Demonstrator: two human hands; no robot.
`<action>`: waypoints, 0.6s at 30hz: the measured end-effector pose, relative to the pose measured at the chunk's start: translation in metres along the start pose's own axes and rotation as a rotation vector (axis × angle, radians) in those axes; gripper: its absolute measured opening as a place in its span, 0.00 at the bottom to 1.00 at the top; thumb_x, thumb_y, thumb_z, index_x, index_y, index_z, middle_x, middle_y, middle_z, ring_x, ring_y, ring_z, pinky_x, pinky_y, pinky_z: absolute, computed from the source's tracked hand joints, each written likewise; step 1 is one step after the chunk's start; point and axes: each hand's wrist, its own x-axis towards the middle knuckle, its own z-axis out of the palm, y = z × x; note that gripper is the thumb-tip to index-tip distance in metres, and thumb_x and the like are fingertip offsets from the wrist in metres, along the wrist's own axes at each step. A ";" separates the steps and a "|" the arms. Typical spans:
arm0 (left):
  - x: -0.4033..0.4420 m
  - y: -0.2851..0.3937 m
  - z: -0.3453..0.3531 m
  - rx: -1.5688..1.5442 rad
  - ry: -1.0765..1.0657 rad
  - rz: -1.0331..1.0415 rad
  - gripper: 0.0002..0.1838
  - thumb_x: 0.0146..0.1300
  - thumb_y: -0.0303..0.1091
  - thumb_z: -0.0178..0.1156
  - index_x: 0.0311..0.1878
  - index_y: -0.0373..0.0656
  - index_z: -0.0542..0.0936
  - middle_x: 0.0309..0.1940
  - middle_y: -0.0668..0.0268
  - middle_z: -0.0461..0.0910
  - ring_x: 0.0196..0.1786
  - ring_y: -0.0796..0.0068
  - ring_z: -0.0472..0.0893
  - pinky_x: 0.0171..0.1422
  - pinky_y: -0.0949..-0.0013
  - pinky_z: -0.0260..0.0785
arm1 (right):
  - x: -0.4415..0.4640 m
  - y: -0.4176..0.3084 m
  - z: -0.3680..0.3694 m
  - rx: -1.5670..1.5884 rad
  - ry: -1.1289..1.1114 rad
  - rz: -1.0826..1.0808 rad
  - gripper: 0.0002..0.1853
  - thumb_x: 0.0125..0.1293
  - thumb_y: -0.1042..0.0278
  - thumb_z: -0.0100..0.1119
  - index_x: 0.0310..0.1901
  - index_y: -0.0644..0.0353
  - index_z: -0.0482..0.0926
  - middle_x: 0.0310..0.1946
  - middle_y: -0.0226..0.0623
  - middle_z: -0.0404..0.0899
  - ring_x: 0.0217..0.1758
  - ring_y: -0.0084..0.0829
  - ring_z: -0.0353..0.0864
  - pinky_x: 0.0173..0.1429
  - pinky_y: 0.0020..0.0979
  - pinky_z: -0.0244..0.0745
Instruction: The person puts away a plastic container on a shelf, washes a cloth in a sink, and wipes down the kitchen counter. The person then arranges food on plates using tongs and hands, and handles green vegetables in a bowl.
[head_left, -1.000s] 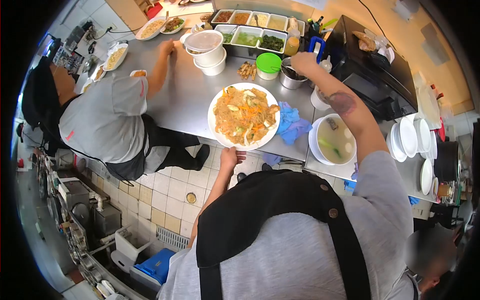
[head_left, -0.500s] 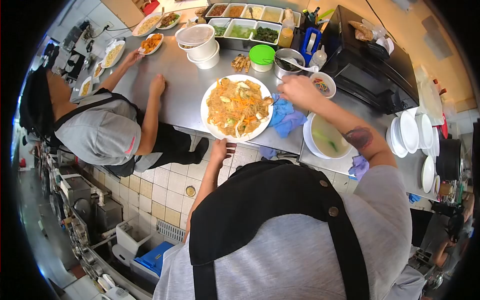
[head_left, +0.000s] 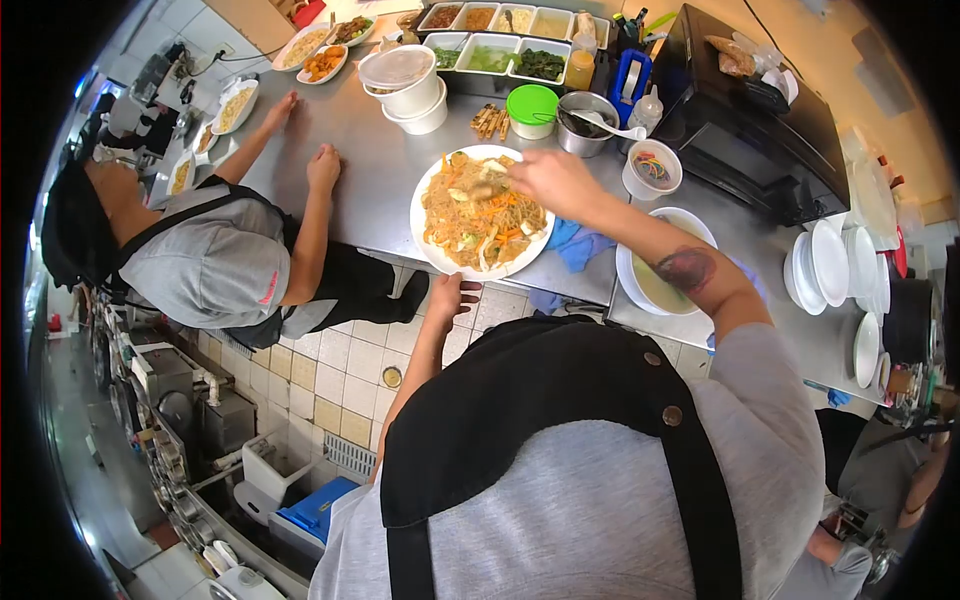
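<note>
A large white plate [head_left: 419,240] piled with stir-fried noodles [head_left: 470,215], carrot strips and pale vegetable pieces sits at the counter's front edge. My left hand [head_left: 450,298] grips its near rim, fingers below the edge. Over the noodles' upper right, my right hand [head_left: 550,182] reaches in with fingers pinched together. A blurred brownish piece lies by its fingertips; whether they hold it I cannot tell. Blue cloths [head_left: 580,245] lie right of the plate. Under my right forearm stands a white bowl [head_left: 628,270] with pale liquid, partly covered.
A co-worker [head_left: 200,240] stands at left, both hands above the counter [head_left: 370,195]. Behind the plate are stacked white tubs [head_left: 415,120], a green-lidded tub [head_left: 530,108] and a metal pot [head_left: 585,140]. A black microwave [head_left: 750,140] and white dishes [head_left: 825,260] stand right.
My right hand has moved left from beside the plate to over the noodles. My left hand stays at the rim. The co-worker's hand has left the orange dish, which now sits farther back.
</note>
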 end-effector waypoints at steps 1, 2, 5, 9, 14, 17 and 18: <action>-0.002 0.001 0.000 0.005 -0.005 -0.001 0.16 0.67 0.40 0.39 0.48 0.39 0.69 0.35 0.60 0.82 0.28 0.70 0.79 0.32 0.67 0.69 | 0.001 -0.006 0.001 0.002 0.019 -0.062 0.09 0.56 0.62 0.60 0.36 0.55 0.80 0.31 0.39 0.76 0.36 0.41 0.79 0.38 0.40 0.76; -0.004 0.003 -0.001 0.012 -0.010 -0.003 0.16 0.66 0.40 0.39 0.48 0.39 0.69 0.35 0.60 0.81 0.28 0.70 0.79 0.32 0.68 0.69 | 0.000 -0.008 -0.002 -0.001 0.012 -0.057 0.09 0.56 0.62 0.60 0.36 0.55 0.80 0.30 0.38 0.76 0.36 0.41 0.79 0.37 0.40 0.76; -0.004 0.003 -0.002 0.015 -0.006 0.006 0.17 0.66 0.40 0.39 0.47 0.39 0.70 0.36 0.60 0.81 0.29 0.70 0.79 0.32 0.67 0.69 | -0.006 -0.010 -0.030 -0.011 -0.004 -0.020 0.09 0.56 0.62 0.60 0.34 0.56 0.80 0.29 0.38 0.76 0.34 0.42 0.80 0.36 0.40 0.76; -0.005 0.004 -0.001 0.017 -0.001 0.003 0.16 0.66 0.40 0.40 0.47 0.40 0.71 0.36 0.61 0.81 0.30 0.71 0.79 0.33 0.67 0.69 | -0.025 -0.003 -0.053 -0.121 -0.185 0.148 0.10 0.56 0.60 0.60 0.31 0.58 0.80 0.28 0.39 0.77 0.30 0.43 0.80 0.33 0.41 0.76; -0.001 0.002 -0.004 0.014 -0.022 -0.013 0.16 0.65 0.39 0.40 0.48 0.40 0.70 0.36 0.61 0.82 0.31 0.71 0.79 0.33 0.67 0.69 | -0.068 -0.028 -0.020 -0.165 -0.213 0.309 0.10 0.58 0.61 0.58 0.29 0.60 0.79 0.28 0.43 0.78 0.28 0.43 0.81 0.31 0.41 0.76; 0.000 0.002 -0.003 0.009 -0.034 -0.015 0.16 0.65 0.39 0.39 0.49 0.40 0.70 0.37 0.61 0.82 0.31 0.71 0.80 0.34 0.66 0.69 | -0.087 -0.043 0.004 -0.122 -0.088 0.338 0.09 0.59 0.65 0.55 0.28 0.61 0.78 0.28 0.44 0.79 0.29 0.42 0.82 0.31 0.39 0.76; 0.000 0.003 -0.003 0.010 -0.038 -0.014 0.16 0.65 0.39 0.39 0.49 0.40 0.70 0.37 0.61 0.82 0.32 0.70 0.80 0.34 0.66 0.69 | -0.089 -0.048 0.011 -0.107 -0.074 0.360 0.09 0.59 0.65 0.55 0.27 0.61 0.78 0.28 0.43 0.79 0.28 0.41 0.81 0.31 0.39 0.76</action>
